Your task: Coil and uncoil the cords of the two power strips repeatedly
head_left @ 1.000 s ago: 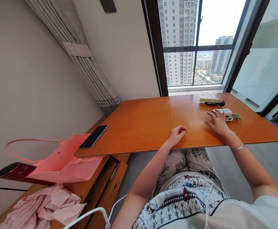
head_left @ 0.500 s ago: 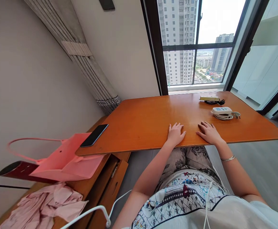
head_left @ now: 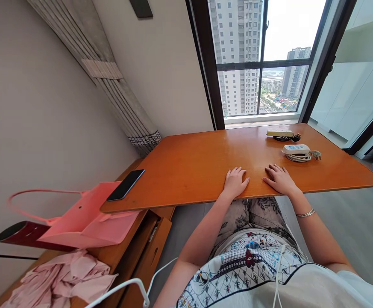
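My left hand lies palm down near the front edge of the orange-brown wooden table, its fingers stretched out and holding nothing. To its right, my right hand rests flat on the same tabletop, fingers apart. Beyond the right hand sits a white power strip with its cord coiled beneath it and the plug to the right. Farther back is a yellowish power strip with a black cord and plug. Neither hand touches them. A black phone lies at the table's left end.
A pink bag and a dark red cylindrical object are on a wooden cabinet at left, with crumpled pink cloth in front. A white cable curves nearby. A window stands behind the table.
Both hands stay in place on the table. Only the camera view has shifted very slightly.
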The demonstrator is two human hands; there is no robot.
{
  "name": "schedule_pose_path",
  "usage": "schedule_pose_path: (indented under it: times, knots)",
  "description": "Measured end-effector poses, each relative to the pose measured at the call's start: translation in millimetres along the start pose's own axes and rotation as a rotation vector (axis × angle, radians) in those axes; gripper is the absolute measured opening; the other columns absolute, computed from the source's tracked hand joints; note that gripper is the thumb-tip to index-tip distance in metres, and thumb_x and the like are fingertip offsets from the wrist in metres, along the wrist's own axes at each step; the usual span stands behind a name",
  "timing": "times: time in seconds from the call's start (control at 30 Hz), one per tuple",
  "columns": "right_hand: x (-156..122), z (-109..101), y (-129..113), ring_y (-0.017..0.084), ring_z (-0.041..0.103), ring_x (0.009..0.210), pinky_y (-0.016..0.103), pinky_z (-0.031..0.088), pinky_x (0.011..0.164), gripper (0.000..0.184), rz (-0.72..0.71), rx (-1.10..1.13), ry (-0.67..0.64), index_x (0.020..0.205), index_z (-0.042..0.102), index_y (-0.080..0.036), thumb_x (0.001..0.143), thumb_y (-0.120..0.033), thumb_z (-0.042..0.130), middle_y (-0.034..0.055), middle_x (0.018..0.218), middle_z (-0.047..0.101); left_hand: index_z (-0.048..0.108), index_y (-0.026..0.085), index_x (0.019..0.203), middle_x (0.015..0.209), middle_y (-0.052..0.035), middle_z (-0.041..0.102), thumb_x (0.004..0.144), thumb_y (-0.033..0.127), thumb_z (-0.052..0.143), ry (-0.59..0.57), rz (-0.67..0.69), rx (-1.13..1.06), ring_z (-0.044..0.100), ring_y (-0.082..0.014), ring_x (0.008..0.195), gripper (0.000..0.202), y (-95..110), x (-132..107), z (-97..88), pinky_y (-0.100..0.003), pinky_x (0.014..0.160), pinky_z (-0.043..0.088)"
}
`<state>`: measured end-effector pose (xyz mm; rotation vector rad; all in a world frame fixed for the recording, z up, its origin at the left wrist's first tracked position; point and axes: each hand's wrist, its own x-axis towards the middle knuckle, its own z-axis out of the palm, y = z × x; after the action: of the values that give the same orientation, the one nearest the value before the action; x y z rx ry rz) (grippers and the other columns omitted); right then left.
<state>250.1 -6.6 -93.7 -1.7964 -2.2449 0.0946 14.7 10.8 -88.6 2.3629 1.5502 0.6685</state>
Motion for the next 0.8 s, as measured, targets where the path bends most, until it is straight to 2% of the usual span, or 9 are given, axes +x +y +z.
schedule_pose_path:
  times: [0.8]
  knots:
    - [-0.8,1.9,0.8,0.033,0.037,0.147,0.058,0.027,0.12,0.058,0.0,0.017,0.028,0.142,0.056,-0.021,0.098,-0.056,0.043,0.0144,0.155,0.047,0.066,0.02,0.121,0.146,-0.0146,0.057,0.09,0.035,0.06,0.004,0.017,-0.018,0.044,-0.0333,0.143,0.035,-4.2,-0.6,3.0,-0.055,0.121,0.024]
